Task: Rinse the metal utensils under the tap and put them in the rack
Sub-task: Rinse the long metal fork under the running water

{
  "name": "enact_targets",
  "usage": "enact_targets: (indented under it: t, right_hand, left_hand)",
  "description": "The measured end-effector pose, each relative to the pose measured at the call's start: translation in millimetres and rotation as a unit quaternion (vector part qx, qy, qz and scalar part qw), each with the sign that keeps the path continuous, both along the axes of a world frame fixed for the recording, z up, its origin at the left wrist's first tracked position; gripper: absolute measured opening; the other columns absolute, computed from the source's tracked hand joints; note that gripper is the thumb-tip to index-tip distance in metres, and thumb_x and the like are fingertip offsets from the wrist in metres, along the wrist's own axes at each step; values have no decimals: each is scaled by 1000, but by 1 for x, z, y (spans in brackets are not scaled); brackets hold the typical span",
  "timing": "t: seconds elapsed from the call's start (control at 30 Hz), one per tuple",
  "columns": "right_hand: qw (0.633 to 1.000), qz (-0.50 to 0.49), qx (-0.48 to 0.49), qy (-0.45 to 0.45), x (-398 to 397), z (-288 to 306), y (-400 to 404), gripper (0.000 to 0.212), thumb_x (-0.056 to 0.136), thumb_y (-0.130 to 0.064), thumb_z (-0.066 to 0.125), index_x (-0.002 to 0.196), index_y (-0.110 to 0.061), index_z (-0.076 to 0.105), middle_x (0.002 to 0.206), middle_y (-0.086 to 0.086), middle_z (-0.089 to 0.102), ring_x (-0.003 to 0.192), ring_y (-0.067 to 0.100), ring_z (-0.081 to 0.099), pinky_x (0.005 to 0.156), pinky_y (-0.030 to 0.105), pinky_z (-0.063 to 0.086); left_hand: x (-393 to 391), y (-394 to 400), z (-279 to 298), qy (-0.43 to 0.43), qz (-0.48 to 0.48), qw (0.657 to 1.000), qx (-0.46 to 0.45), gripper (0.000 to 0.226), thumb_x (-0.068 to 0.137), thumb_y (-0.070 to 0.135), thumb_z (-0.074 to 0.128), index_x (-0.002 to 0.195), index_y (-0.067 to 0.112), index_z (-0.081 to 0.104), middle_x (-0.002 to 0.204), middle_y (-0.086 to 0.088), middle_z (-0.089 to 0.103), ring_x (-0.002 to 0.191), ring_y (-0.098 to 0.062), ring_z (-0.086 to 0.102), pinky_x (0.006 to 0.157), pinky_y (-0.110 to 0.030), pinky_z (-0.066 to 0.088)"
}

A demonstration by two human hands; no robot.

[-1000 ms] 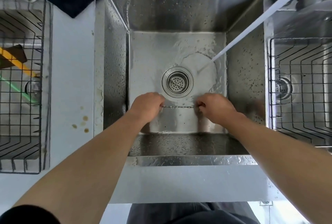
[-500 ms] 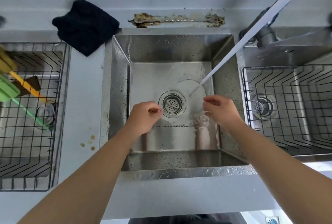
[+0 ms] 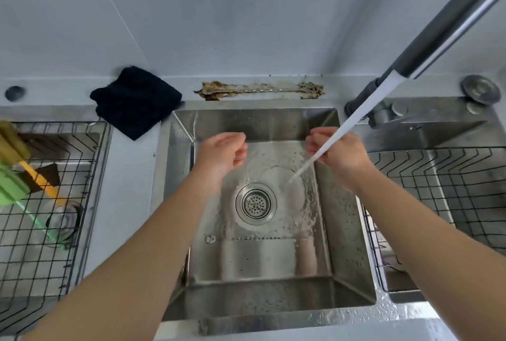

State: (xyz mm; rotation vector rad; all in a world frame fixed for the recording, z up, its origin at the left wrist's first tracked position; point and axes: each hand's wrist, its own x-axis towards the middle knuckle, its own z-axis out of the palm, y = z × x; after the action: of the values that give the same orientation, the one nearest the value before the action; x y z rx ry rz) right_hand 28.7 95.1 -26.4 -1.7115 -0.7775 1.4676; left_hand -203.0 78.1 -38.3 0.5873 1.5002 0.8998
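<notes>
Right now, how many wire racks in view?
2. One wire rack sits in the left basin, holding the green and yellow brushes. The other wire rack sits in the right basin; its contents, if any, can't be seen.

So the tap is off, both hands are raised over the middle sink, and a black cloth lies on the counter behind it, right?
Not quite: the tap is running, as the head view shows a stream of water falling into the middle sink. The rest holds: the left hand and right hand are raised over it, and the black cloth lies behind.
</notes>
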Motion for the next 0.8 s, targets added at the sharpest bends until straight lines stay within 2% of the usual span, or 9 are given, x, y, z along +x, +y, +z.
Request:
enact_targets:
  t: [0.13, 0.33, 0.37, 0.43, 0.5, 0.57, 0.67, 0.73, 0.8]
  right_hand:
    - [999, 8, 41, 13, -11, 6, 37, 9, 88, 0, 63, 87, -8, 67, 82, 13, 69, 73, 22, 68, 75, 32, 61]
    - [996, 49, 49, -48, -24, 12, 82, 10, 92, -3, 60, 99, -2, 67, 79, 8, 67, 71, 18, 65, 70, 26, 60]
    - [993, 64, 58, -81, -24, 12, 90, 9, 91, -5, 61, 96, -6, 69, 79, 7, 68, 72, 19, 65, 70, 27, 60]
    - [963, 130, 84, -220, -23, 11, 104, 10, 89, -14, 63, 90, -17, 73, 84, 1, 72, 76, 19, 67, 73, 28, 58]
    - [896, 207, 122, -372, -22, 11, 118, 15, 91, -20, 61, 96, -19, 74, 93, -3, 72, 80, 16, 65, 74, 24, 50]
    - [828, 267, 153, -469, -24, 8, 130, 19, 93, -20, 58, 101, -17, 74, 103, 0, 71, 88, 17, 64, 78, 22, 45]
    - [772, 326, 160, -522, -26, 3, 146, 19, 93, -20, 58, 105, -18, 73, 112, 3, 68, 98, 23, 63, 87, 30, 50]
    - [741, 358, 159, -546, -28, 1, 152, 19, 92, -21, 59, 104, -20, 73, 112, 2, 65, 99, 24, 62, 87, 33, 51]
    - [716, 381, 165, -562, -28, 0, 154, 19, 93, -19, 58, 103, -20, 73, 111, 3, 65, 99, 25, 61, 85, 35, 52]
  left_hand:
    - [-5, 39, 10, 20, -18, 1000, 15, 14, 91, 23, 64, 100, 13, 67, 94, -4, 70, 84, -17, 65, 81, -32, 56]
    - [-10, 85, 20, 71, -37, 995, 50, 11, 91, 23, 64, 86, 13, 67, 83, -4, 67, 74, -16, 63, 78, -31, 55]
    - [-12, 92, 20, 87, -43, 993, 62, 11, 91, 23, 64, 84, 14, 67, 82, -4, 67, 72, -15, 63, 78, -32, 55]
    - [-16, 106, 18, 156, -68, 981, 93, 9, 89, 23, 66, 82, 19, 70, 82, -1, 70, 74, -14, 65, 79, -31, 56]
    - [-19, 118, 14, 285, -121, 941, 141, 10, 87, 23, 66, 86, 18, 75, 88, 0, 74, 84, -15, 67, 85, -32, 54]
    - [-22, 125, 10, 401, -188, 879, 178, 15, 90, 19, 62, 91, 15, 76, 94, 2, 73, 90, -17, 66, 88, -32, 52]
    - [-26, 134, 4, 524, -277, 786, 175, 20, 92, 11, 56, 90, 17, 75, 93, 3, 66, 88, -22, 63, 79, -34, 51]
    - [-28, 138, 0, 579, -322, 730, 168, 23, 86, 4, 58, 72, 16, 71, 77, -1, 64, 74, -25, 62, 63, -32, 48]
    - [-28, 140, -1, 602, -338, 704, 167, 24, 82, 0, 59, 63, 14, 66, 66, -3, 57, 63, -26, 58, 54, -30, 43]
